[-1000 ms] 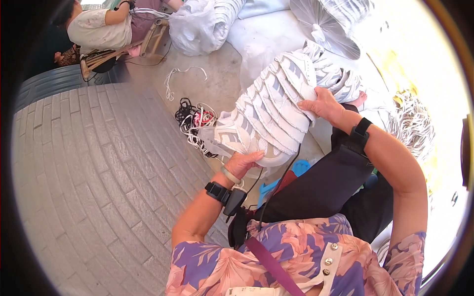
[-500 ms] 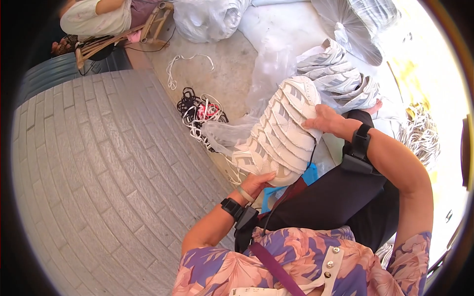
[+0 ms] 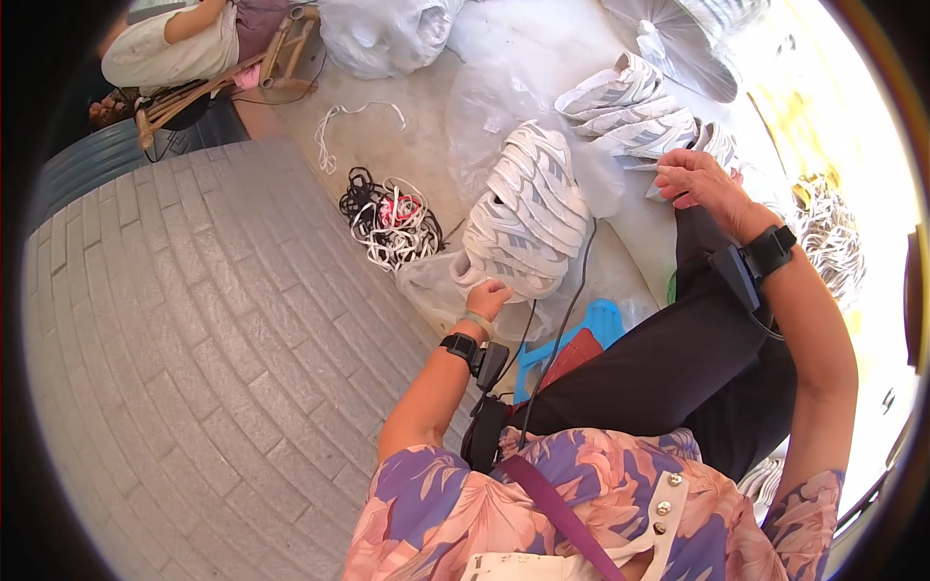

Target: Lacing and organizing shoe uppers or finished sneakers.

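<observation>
A nested stack of white and grey shoe uppers [image 3: 533, 218] lies on clear plastic over the floor ahead of me. My left hand [image 3: 487, 300] has its fingers closed on the near end of this stack. My right hand [image 3: 707, 186] is off it, to the right, with loosely bent fingers and nothing visible in them. Nearest to the right hand is a second group of shoe uppers [image 3: 635, 111], partly hidden behind the fingers.
Black, white and red laces [image 3: 392, 221] form a tangle left of the stack. A blue plastic stool [image 3: 603, 321] stands by my leg. More white laces [image 3: 831, 237] lie at right. Plastic bags [image 3: 387, 39] fill the back; another person sits near a bamboo chair [image 3: 283, 56].
The stack has moved forward and away from my lap, down onto the plastic. My right hand has let go of it and moved right and up; my left hand stays at its near end.
</observation>
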`<move>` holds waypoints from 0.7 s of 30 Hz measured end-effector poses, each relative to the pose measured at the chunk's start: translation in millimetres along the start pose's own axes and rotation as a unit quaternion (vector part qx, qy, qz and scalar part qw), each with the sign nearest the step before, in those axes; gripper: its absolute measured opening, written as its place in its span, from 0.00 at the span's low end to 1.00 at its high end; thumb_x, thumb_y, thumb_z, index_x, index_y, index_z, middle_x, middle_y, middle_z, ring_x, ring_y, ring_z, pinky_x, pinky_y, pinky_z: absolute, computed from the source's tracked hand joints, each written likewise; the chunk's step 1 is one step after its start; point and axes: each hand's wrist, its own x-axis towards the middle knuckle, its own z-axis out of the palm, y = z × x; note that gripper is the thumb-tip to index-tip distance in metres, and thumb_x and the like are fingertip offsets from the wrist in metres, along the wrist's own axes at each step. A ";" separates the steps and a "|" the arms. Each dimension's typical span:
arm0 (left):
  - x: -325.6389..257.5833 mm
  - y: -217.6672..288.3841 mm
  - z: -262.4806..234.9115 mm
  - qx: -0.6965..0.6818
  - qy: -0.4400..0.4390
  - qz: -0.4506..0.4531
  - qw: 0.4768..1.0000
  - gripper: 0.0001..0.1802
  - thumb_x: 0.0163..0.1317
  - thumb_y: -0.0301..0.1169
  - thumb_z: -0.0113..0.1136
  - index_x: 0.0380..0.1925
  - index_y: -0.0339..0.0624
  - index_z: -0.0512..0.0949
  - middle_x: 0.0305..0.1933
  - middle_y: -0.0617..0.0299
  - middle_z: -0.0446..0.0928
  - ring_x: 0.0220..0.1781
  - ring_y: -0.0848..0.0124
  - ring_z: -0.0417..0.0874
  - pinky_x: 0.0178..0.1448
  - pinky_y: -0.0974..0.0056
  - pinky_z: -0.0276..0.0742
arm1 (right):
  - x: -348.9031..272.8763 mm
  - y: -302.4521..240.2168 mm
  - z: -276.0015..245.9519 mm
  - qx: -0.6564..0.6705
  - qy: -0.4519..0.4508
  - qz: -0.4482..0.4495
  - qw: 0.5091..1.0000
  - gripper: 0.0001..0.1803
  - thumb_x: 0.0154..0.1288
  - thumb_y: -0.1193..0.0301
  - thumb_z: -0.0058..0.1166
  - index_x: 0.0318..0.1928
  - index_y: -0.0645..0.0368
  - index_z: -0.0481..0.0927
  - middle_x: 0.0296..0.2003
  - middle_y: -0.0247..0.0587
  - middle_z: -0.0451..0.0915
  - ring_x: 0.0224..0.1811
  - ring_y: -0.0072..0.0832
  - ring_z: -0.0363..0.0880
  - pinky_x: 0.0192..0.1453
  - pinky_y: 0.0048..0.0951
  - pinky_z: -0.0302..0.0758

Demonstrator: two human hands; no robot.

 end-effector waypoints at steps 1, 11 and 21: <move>1.8 15.1 5.9 0.199 0.050 0.022 0.979 0.20 0.45 0.41 0.61 0.36 0.40 0.77 0.33 0.56 0.77 0.30 0.68 0.75 0.37 0.64 0.70 | -10.1 8.7 -14.3 0.001 0.016 0.008 1.000 0.17 0.59 0.59 0.49 0.43 0.56 0.73 0.34 0.35 0.76 0.37 0.21 0.74 0.40 0.23 0.71; 20.1 109.3 104.5 0.208 -0.109 0.179 0.955 0.16 0.55 0.41 0.54 0.32 0.37 0.73 0.27 0.52 0.76 0.27 0.61 0.79 0.32 0.63 0.73 | -155.9 110.7 -137.6 0.297 0.321 0.022 0.899 0.12 0.62 0.62 0.49 0.39 0.57 0.74 0.30 0.34 0.78 0.31 0.18 0.76 0.32 0.20 0.75; 103.3 273.0 159.8 0.338 0.140 0.448 0.816 0.34 0.41 0.38 0.65 0.48 0.33 0.65 0.48 0.45 0.70 0.51 0.52 0.70 0.54 0.58 0.65 | -134.7 161.6 -174.0 0.152 0.269 0.126 0.943 0.13 0.59 0.61 0.50 0.38 0.56 0.73 0.27 0.31 0.74 0.28 0.18 0.73 0.28 0.21 0.72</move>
